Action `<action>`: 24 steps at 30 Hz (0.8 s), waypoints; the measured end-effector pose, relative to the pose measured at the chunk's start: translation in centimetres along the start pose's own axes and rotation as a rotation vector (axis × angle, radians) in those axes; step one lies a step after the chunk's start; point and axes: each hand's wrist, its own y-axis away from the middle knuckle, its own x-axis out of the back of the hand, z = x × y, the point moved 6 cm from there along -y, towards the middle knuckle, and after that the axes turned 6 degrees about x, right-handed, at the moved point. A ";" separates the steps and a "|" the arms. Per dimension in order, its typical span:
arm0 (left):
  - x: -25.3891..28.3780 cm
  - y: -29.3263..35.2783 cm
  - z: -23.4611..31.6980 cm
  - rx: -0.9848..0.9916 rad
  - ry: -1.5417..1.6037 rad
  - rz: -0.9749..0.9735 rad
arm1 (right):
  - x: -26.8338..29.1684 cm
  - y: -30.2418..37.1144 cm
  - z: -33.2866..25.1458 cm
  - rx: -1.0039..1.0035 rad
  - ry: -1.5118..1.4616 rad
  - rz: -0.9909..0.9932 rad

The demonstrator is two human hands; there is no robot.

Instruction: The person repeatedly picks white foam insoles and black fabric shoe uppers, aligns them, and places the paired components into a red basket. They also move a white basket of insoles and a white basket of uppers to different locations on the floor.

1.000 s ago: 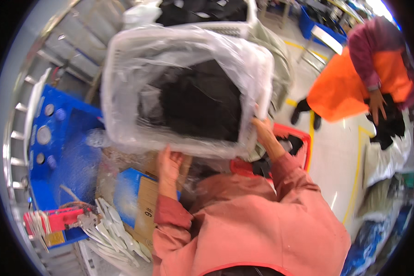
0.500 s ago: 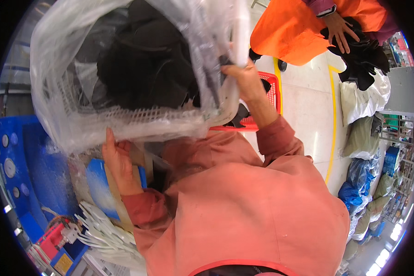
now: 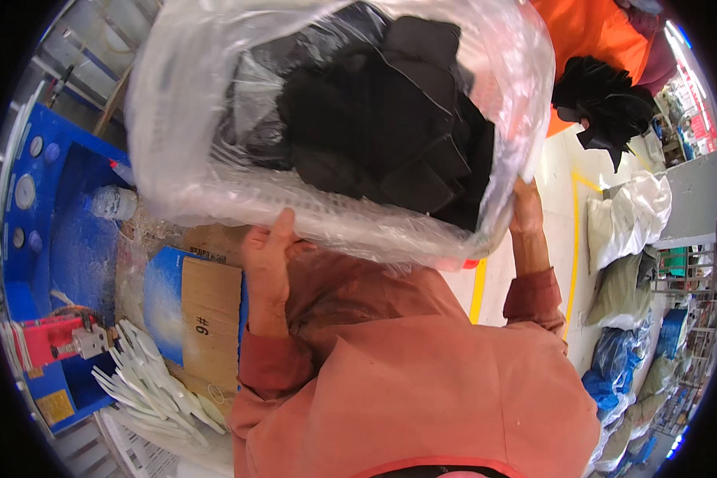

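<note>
White plastic basket (image 3: 358,231) up before the salmon smock (image 3: 422,366); clear liner (image 3: 175,151) in, black sheet pieces (image 3: 366,127) loaded. I read left hand (image 3: 267,259) clamped on near rim, right hand (image 3: 526,209) on right corner. Filling seems done; setting down, I judge, not yet.

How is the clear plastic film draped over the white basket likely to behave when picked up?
The clear plastic film would probably flop, since it lies wrinkled. Its glossy sheen suggests it may slip. The black flat pieces inside could weigh it down.
</note>
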 end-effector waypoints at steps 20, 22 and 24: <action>-13.2 6.2 -13.0 0.260 -0.447 -0.773 | 31.9 14.2 1.3 -0.101 0.200 0.385; -12.7 6.0 -13.2 0.296 -0.423 -0.762 | 35.9 14.2 1.3 -0.108 0.236 0.447; -12.0 5.6 -13.1 0.319 -0.387 -0.719 | 39.8 13.5 0.6 -0.127 0.242 0.517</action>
